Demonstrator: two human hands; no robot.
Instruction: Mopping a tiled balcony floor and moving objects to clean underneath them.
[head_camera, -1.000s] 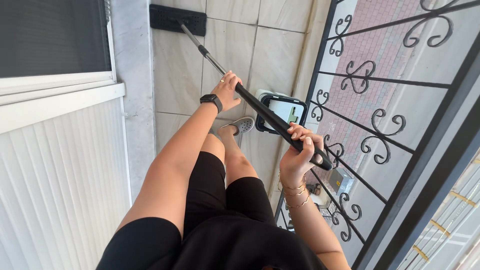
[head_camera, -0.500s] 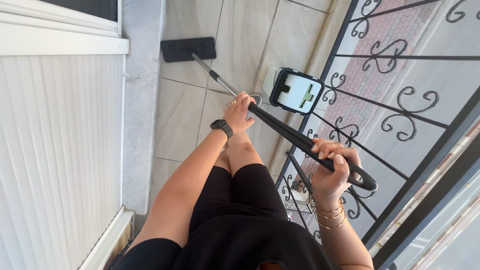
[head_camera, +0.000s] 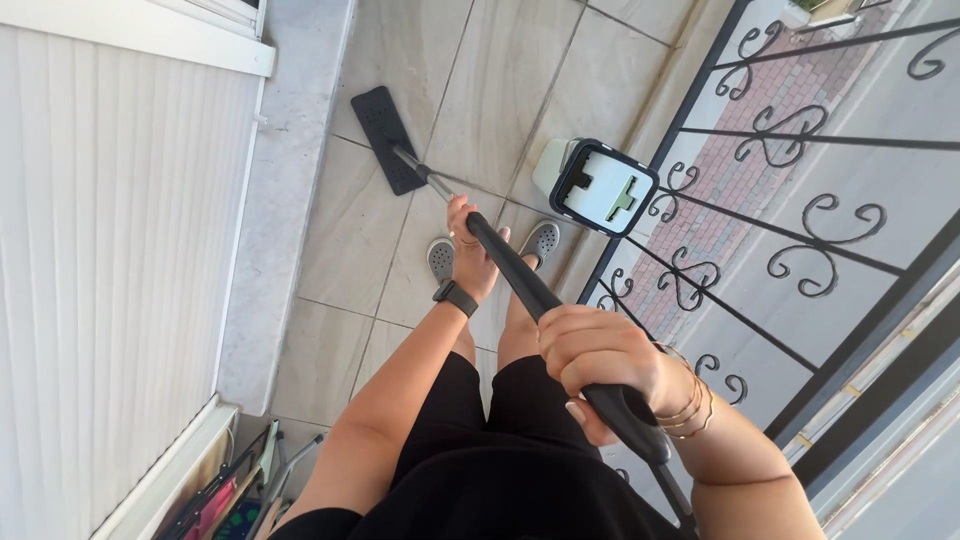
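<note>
Grey tiled floor, black scrolled railing, daylight probably.

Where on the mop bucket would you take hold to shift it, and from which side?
Take the mop bucket by its dark top rim, on the long edge facing the shoes. It stands upright on the tiled floor close against the railing, so only the floor side looks open to a hand. No carry handle shows. Both hands, left and right, are on the mop handle.

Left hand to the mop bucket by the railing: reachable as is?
Probably not right now. The left hand is wrapped around the mop handle, and the bucket sits low on the floor past the feet; she'd need to let go and bend.
</note>
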